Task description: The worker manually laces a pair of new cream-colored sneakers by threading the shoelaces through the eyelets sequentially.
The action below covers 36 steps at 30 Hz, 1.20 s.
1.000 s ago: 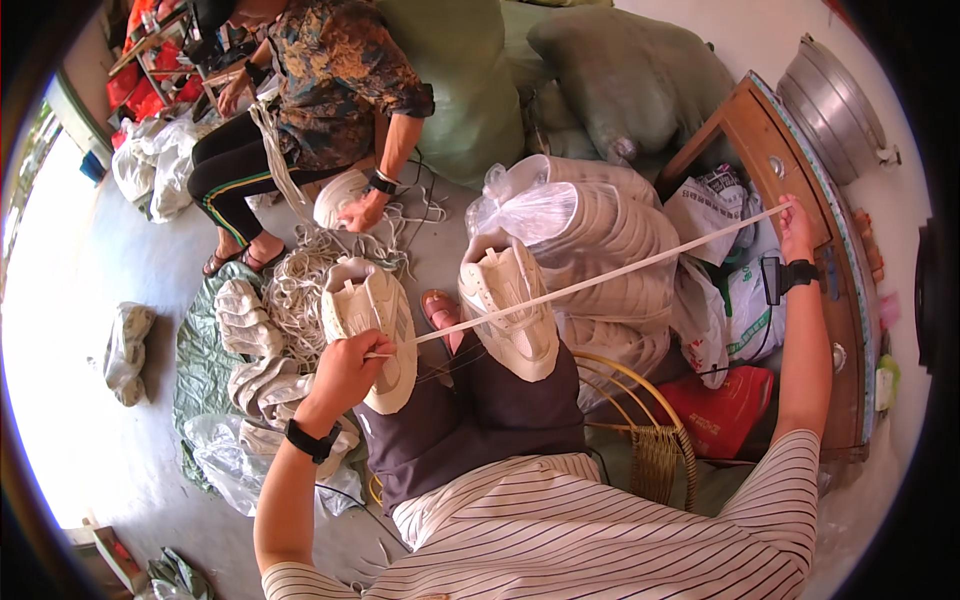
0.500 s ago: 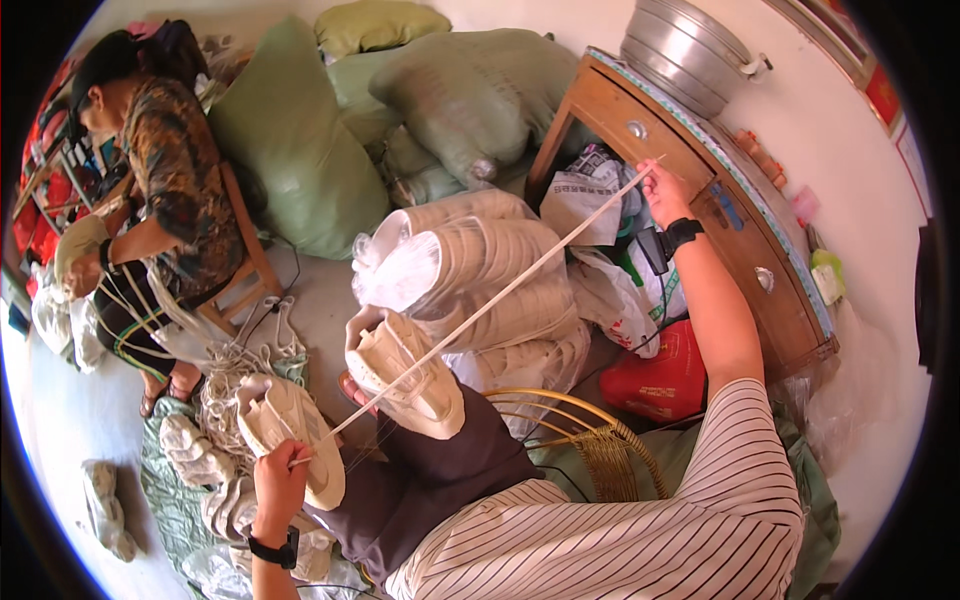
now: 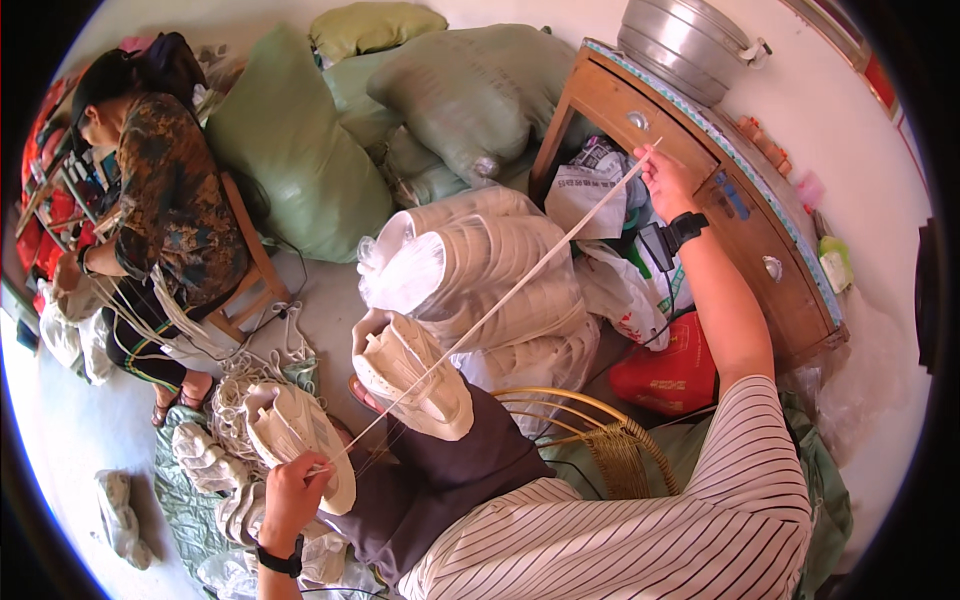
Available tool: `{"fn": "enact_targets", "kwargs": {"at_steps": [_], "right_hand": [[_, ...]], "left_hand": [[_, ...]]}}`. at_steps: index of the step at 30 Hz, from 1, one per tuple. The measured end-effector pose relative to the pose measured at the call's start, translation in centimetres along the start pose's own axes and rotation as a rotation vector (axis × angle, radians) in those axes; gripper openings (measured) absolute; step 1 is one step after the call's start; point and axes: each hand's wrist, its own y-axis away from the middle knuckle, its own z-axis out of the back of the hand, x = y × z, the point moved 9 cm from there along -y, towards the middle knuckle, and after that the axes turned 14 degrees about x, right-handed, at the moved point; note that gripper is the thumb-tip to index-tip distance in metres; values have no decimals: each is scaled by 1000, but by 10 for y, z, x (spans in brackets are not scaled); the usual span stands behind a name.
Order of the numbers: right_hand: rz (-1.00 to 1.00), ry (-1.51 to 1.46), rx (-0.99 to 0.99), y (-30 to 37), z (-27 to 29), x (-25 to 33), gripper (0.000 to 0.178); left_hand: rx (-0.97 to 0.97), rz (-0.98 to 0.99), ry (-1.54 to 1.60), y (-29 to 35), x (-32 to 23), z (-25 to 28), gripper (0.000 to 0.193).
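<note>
Watching remotely, I see the white lace [image 3: 520, 288] stretched straight between two grips, its long axis slanting up and rightward: the left hand [image 3: 295, 492], nearer the lower cream shoe [image 3: 290, 427], pinches one end; the right hand [image 3: 664, 185] clamps near the far tip.

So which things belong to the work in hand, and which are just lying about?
In use, it seems:
long, thin cream lace, stretched between bare left hand and bare right hand
two chunky cream shoes at the knees

Likely just lying about:
round silver metal pot
bulky red bag
</note>
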Motion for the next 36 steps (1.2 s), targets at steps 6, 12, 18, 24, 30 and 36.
{"fn": "enact_targets", "kwargs": {"at_steps": [6,12,18,24,30,36], "right_hand": [[25,6,171,17,-60,-4,20],[30,65,422,58,-139,-11,25],[31,39,465,73,-175,-15,29],[2,-58,343,7,-89,-18,33],[16,-26,289,-29,-18,-2,38],[12,12,265,-38,6,-5,39]], "left_hand": [[126,-52,98,16,-25,-3,12],[117,-127,94,24,-51,18,9],[-73,-184,-19,35,-32,28,13],[-82,45,-20,36,36,24,17],[-16,112,-30,34,64,16,24],[-56,104,42,32,72,18,24]]}}
